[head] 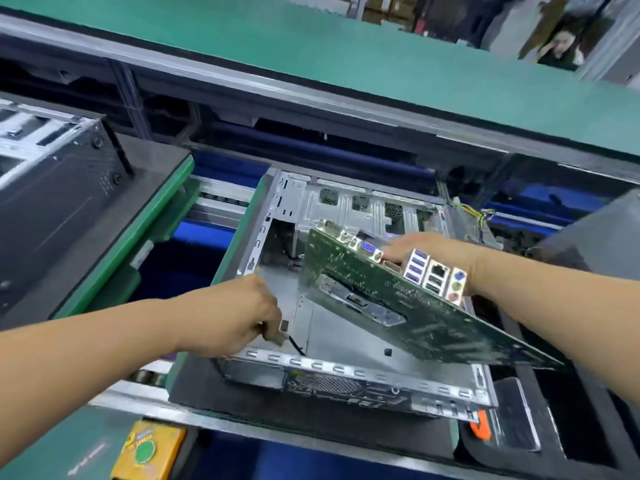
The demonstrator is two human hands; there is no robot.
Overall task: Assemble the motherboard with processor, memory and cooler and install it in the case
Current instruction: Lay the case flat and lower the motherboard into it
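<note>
The green motherboard (398,303) hangs tilted over the open silver case (346,370), its soldered underside and metal backplate facing me and its rear ports along the top edge. My right hand (426,249) grips that port edge from behind; the board's upper face is hidden. My left hand (242,313) reaches into the case's near left corner and pinches a small cable connector (282,329) with a black wire trailing from it. The case lies on its side on a green-edged pallet (225,261).
A second black case (52,209) sits on another pallet at the left. A raised green shelf (311,53) runs across the back. A yellow box with a green button (149,452) sits at the near edge. A person is at the far right.
</note>
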